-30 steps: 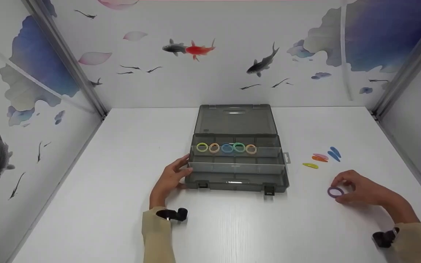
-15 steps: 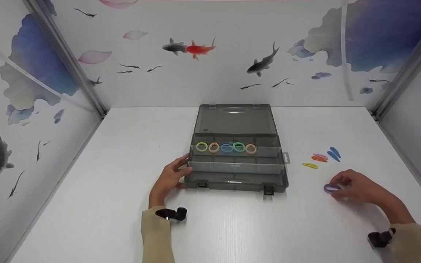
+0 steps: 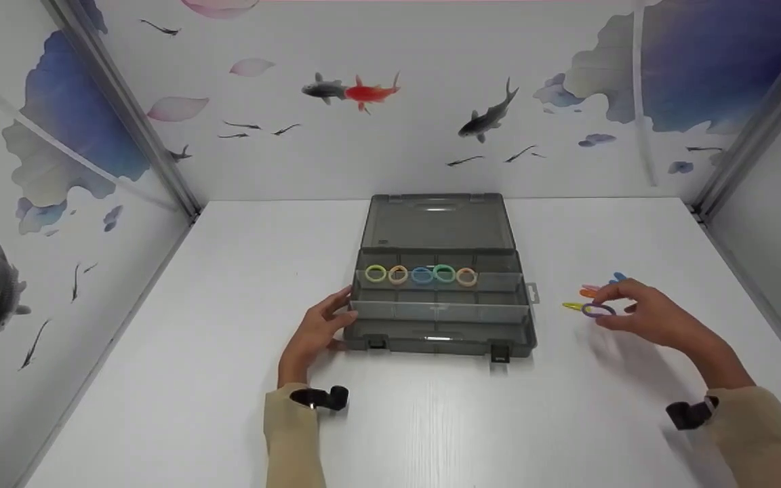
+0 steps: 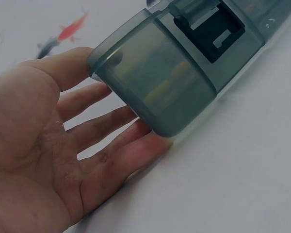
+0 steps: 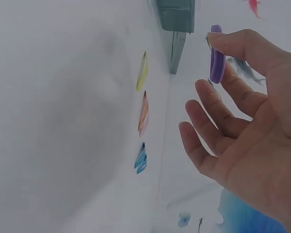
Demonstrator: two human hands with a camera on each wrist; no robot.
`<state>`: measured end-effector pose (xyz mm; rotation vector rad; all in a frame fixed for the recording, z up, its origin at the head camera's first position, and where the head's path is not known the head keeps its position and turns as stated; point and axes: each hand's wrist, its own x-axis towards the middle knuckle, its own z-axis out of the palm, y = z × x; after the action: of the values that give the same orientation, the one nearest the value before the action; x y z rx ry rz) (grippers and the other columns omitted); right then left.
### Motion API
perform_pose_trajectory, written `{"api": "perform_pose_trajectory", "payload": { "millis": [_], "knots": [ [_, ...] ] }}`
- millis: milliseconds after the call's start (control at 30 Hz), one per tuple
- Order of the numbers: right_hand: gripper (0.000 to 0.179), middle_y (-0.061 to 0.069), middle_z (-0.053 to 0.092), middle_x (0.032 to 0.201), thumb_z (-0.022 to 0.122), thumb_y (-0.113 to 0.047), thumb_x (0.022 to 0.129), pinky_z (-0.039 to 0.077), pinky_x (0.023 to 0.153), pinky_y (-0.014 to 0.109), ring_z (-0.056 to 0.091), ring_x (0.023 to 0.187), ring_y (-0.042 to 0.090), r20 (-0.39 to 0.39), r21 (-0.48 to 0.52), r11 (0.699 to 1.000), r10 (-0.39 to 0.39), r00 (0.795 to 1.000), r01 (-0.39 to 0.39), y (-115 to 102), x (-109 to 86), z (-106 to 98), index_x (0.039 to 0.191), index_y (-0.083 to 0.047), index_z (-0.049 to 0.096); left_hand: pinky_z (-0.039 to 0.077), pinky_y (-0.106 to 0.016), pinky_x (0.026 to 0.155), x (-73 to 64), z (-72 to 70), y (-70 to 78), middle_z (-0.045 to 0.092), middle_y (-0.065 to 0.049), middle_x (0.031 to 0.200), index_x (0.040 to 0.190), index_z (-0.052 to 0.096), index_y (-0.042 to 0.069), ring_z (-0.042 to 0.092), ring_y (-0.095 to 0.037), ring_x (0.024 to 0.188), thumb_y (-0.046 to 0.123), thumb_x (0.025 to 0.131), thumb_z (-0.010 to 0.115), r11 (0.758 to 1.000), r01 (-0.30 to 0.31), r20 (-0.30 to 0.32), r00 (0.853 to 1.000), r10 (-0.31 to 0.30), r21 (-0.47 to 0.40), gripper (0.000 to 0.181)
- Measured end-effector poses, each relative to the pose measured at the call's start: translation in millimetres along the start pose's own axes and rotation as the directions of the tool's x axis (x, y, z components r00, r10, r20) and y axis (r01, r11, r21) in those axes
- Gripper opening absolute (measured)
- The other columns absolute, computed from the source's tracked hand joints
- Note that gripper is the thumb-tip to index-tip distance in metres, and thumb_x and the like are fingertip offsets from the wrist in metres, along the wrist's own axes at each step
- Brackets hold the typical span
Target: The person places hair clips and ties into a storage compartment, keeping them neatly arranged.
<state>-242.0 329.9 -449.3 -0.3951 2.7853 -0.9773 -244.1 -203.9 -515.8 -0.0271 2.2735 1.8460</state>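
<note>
An open grey translucent compartment box (image 3: 438,293) stands mid-table with its lid (image 3: 438,222) folded back. My left hand (image 3: 314,331) rests against the box's left end, fairly straight fingers along the wall and thumb at the rim, as the left wrist view shows. Between thumb and index finger, my right hand (image 3: 651,317) pinches a purple hair tie (image 5: 217,54), raised off the table. Just beyond that hand lie several snap hair clips: a yellow clip (image 5: 142,73), orange and pink clips (image 5: 143,112), and blue clips (image 5: 141,159). In the head view the hand partly covers them.
Several hair ties, including a yellow-green hair tie (image 3: 375,274) and a green hair tie (image 3: 444,273), sit in a row in the box's back section. Clear dividers (image 3: 438,311) cross the box. Printed walls (image 3: 417,149) enclose the white table (image 3: 404,427).
My right hand has lifted the purple hair tie and carried it up and left in the head view, over beside the clips. The left hand and box stay put.
</note>
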Motion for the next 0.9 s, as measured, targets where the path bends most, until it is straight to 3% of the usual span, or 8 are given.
{"api": "perform_pose_trajectory", "payload": {
  "millis": [133,400,567,700,900],
  "knots": [
    [0.033,0.021,0.058,0.133,0.076,-0.022,0.09,0.045,0.091,0.041,0.053,0.119,0.036,-0.02,-0.005,0.999,-0.044,0.999,0.044,-14,9.5,-4,0.117,-0.006,0.066,0.059,-0.038,0.072,-0.3,0.0,1.2,0.04,-0.01,0.16,0.153,0.043,0.028,0.05,-0.037,0.138,0.027,0.096,0.068,1.0,-0.005,-0.008,1.0,0.005,0.01,0.062],
    [0.035,0.022,0.054,0.135,0.073,-0.023,0.093,0.051,0.083,0.028,0.059,0.112,0.036,0.027,0.049,0.998,-0.033,0.999,0.032,-35,30.4,-7,0.121,-0.007,0.061,0.059,-0.044,0.079,-0.1,0.9,-0.6,0.04,-0.011,0.159,0.153,0.043,0.026,0.049,-0.038,0.138,0.027,0.096,0.068,1.0,-0.007,-0.002,1.0,0.007,-0.016,0.062],
    [0.037,0.021,0.052,0.139,0.073,-0.027,0.093,0.052,0.095,0.043,0.056,0.12,0.038,0.036,0.075,0.997,-0.012,0.999,0.01,-42,42.8,0,0.123,-0.008,0.061,0.06,-0.046,0.08,-1.3,1.3,2.0,0.041,-0.011,0.159,0.153,0.044,0.026,0.049,-0.039,0.137,0.027,0.096,0.068,1.0,-0.014,-0.015,1.0,0.014,-0.005,0.061],
    [0.036,0.02,0.051,0.139,0.072,-0.026,0.093,0.044,0.106,0.057,0.047,0.131,0.042,0.005,0.093,0.996,-0.003,1.0,0.002,-48,51.4,10,0.122,-0.007,0.062,0.059,-0.046,0.08,-2.3,0.8,2.6,0.041,-0.011,0.159,0.152,0.045,0.027,0.049,-0.038,0.138,0.028,0.096,0.068,1.0,-0.016,-0.02,1.0,0.016,0.001,0.061],
    [0.033,0.023,0.05,0.137,0.07,-0.02,0.094,0.04,0.108,0.06,0.045,0.132,0.044,-0.049,0.106,0.994,-0.031,0.998,0.036,-54,62.5,25,0.12,-0.002,0.062,0.06,-0.042,0.076,-1.9,1.0,1.4,0.042,-0.011,0.158,0.152,0.045,0.027,0.049,-0.038,0.138,0.029,0.096,0.069,1.0,-0.019,-0.014,1.0,0.019,0.004,0.062]
  ]
}}
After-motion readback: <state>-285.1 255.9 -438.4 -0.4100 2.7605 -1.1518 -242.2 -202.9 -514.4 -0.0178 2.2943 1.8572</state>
